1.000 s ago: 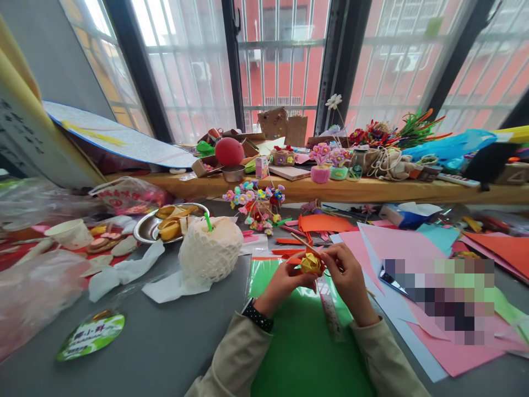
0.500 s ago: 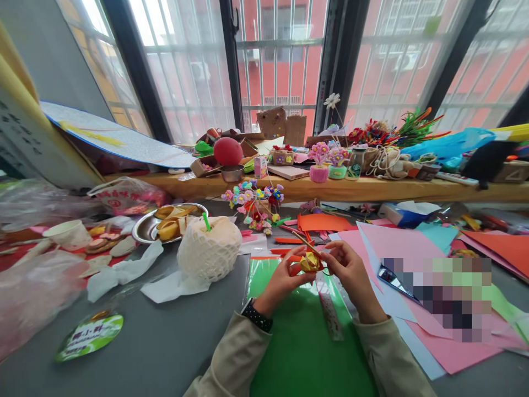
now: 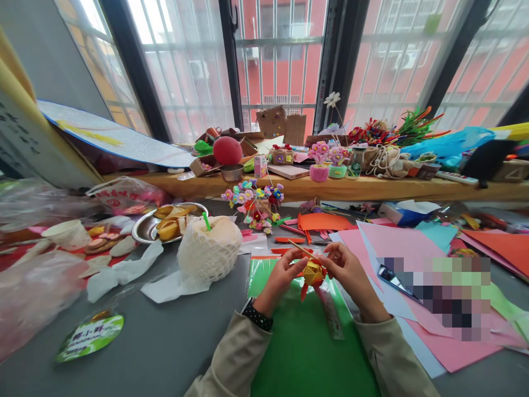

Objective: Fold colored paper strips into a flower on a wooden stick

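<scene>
Grey table (image 3: 157,342) carries your work area; nearest you lies a glossy green plastic-covered sheet (image 3: 306,353), with a translucent patterned ruler (image 3: 332,317) on it. Above these, your left hand (image 3: 278,282) closes on the left side of a small yellow-and-red folded-paper form (image 3: 314,273). Your right hand (image 3: 349,274) pinches at its upper right edge, where a thin wooden stick (image 3: 300,246) slants across the top. Progress: judge the body as largely shaped, since its yellow facets are formed; one red flap points downward. You cannot tell whether the stick is fixed to the form, as your fingers hide the contact. Beyond your hands, note a flat orange-red paper sheet (image 3: 324,221), apparently unused. Farther back stand a multicoloured bunch of small flowers (image 3: 248,196) and a wooden ledge (image 3: 198,190).
</scene>
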Action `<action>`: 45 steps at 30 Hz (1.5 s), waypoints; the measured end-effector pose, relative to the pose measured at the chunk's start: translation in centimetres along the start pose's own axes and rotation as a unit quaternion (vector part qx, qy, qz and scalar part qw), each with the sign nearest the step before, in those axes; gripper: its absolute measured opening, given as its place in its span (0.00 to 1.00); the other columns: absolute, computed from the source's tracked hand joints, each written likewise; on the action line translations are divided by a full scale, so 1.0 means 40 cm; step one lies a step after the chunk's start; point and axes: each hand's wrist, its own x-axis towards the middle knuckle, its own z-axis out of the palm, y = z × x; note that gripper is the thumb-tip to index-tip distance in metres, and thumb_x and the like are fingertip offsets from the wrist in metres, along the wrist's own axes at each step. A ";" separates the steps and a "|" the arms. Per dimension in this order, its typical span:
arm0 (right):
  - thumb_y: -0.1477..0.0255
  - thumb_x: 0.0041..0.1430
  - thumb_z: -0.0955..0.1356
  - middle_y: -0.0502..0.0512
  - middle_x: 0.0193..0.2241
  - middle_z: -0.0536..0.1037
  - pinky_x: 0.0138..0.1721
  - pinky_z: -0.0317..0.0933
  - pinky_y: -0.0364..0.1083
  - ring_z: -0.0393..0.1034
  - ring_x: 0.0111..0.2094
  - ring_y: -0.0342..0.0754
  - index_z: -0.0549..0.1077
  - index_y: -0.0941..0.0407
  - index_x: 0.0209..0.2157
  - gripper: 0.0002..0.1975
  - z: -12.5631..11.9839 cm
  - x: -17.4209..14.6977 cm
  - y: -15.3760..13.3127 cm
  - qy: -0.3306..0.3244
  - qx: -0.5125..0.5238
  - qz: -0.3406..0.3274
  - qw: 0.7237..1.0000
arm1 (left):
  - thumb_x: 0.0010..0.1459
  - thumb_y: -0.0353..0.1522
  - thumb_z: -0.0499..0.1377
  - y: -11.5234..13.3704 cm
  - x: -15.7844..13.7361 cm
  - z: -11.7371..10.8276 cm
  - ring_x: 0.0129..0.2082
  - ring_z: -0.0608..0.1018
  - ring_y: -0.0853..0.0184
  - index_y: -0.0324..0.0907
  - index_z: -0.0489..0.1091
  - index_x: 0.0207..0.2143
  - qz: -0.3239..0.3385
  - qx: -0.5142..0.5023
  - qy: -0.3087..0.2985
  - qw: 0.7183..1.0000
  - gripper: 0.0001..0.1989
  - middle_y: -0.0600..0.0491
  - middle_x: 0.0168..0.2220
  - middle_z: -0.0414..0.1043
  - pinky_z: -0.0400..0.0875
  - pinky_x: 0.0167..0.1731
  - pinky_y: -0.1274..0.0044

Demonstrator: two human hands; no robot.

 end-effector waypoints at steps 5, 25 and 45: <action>0.63 0.47 0.65 0.42 0.15 0.61 0.16 0.54 0.39 0.59 0.15 0.39 0.60 0.56 0.30 0.12 0.008 -0.005 -0.003 -0.021 -0.031 -0.008 0.999 | 0.44 0.35 0.59 0.008 -0.006 0.000 0.38 0.71 0.63 0.38 0.64 0.40 -0.005 -0.017 0.010 1.000 0.18 0.46 0.43 0.65 0.67 0.35 0.76; 0.63 0.47 0.66 0.44 0.14 0.62 0.16 0.46 0.38 0.54 0.15 0.36 0.64 0.58 0.21 0.13 -0.005 -0.010 -0.024 -0.097 -0.014 0.025 0.995 | 0.44 0.32 0.59 0.016 -0.008 -0.009 0.39 0.71 0.63 0.39 0.69 0.31 0.072 -0.021 -0.023 0.997 0.09 0.48 0.46 0.64 0.68 0.34 0.76; 0.68 0.55 0.59 0.53 0.27 0.70 0.29 0.60 0.42 0.66 0.28 0.44 0.70 0.53 0.32 0.10 0.025 -0.017 -0.002 -0.034 -0.211 -0.229 0.950 | 0.43 0.34 0.60 0.010 -0.003 -0.011 0.37 0.72 0.66 0.38 0.71 0.28 0.014 -0.036 0.057 0.998 0.09 0.49 0.41 0.68 0.67 0.35 0.77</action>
